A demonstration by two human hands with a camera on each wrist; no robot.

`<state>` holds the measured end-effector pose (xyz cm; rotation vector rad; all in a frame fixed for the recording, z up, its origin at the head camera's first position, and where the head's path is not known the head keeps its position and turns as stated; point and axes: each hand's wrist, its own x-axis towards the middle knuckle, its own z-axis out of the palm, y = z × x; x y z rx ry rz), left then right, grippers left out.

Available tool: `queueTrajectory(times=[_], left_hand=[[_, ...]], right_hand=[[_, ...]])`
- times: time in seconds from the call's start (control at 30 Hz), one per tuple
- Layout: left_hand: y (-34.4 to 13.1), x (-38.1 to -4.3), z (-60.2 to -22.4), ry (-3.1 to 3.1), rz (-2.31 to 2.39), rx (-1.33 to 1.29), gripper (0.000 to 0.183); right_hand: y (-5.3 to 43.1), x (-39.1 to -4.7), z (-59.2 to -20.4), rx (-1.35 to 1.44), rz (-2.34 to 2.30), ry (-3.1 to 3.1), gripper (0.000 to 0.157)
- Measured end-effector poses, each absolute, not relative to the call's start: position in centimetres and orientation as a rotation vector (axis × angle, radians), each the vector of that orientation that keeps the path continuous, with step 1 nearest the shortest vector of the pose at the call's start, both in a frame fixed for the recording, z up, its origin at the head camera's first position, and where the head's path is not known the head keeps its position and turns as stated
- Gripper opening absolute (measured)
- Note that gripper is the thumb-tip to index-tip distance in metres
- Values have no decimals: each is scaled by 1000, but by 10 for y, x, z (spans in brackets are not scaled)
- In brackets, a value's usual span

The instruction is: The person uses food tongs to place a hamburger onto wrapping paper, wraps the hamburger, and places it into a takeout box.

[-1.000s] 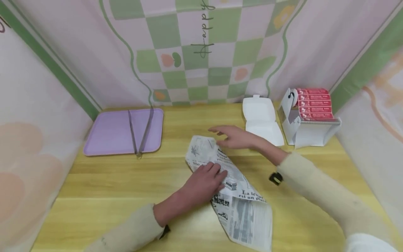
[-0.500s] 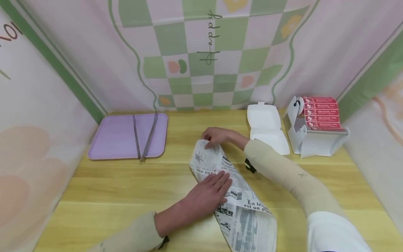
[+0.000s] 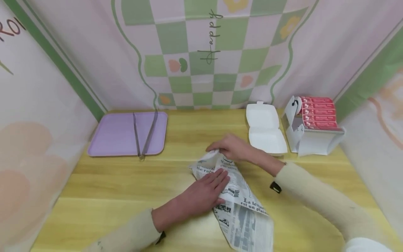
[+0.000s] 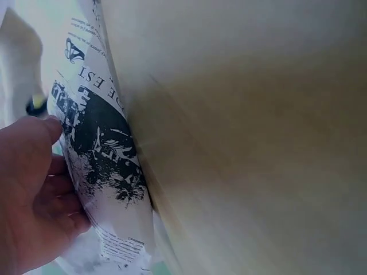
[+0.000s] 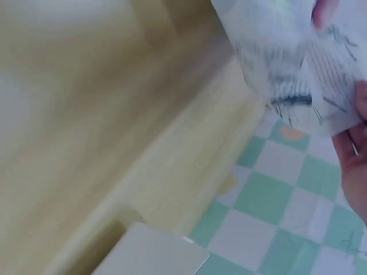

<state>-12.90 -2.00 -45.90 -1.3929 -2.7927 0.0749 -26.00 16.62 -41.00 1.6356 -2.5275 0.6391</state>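
A newspaper-print sheet of wrapping paper (image 3: pixel 247 199), folded into a long packet, lies slantwise on the wooden table. My left hand (image 3: pixel 201 192) rests on its middle with straight fingers. At the far end, my right hand (image 3: pixel 236 148) pinches the paper's edge, which is lifted and bent back toward me. In the right wrist view the paper (image 5: pixel 287 74) hangs from the thumb and fingers of that hand (image 5: pixel 356 183). The left wrist view shows the packet's side (image 4: pixel 109 154) against my left hand (image 4: pixel 26 200). Whatever lies inside the paper is hidden.
A purple tray (image 3: pixel 110 136) with metal tongs (image 3: pixel 137 140) on it stands at the back left. An open white foam box (image 3: pixel 267 140) and a white holder (image 3: pixel 319 141) with a roll of red labels (image 3: pixel 318 110) stand at the back right.
The right hand came down onto the paper's far end, took hold of its edge and pulled it up and back toward me. The left hand stays on the paper, its fingers now straighter.
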Motion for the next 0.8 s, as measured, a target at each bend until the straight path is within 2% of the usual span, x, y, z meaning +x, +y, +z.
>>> queueTrajectory(times=[0.1, 0.23, 0.4, 0.47, 0.53, 0.6, 0.8], left_hand=[[-21, -129, -461, -2749, 47, -1399, 71], [-21, -128, -462, -2731, 49, -1375, 75], [-20, -128, -461, -2786, 38, -1328, 74], [-20, -128, -461, -2782, 49, -1330, 75], [-20, -129, -461, -2760, 85, -1340, 76], [-20, -130, -461, -2742, 119, -1347, 77], [-18, -128, -461, -2776, 123, -1402, 73]], right_hand=[[178, -235, -414, 1684, 460, -2279, 38], [189, -209, -429, 1666, 247, -2038, 27], [196, -194, -445, 1576, 117, -1928, 37], [197, -192, -444, 1562, 149, -1961, 31], [195, -197, -438, 1581, 244, -2061, 25], [191, -209, -429, 1614, 408, -2240, 26], [180, -277, -414, 1560, 842, -2997, 26]])
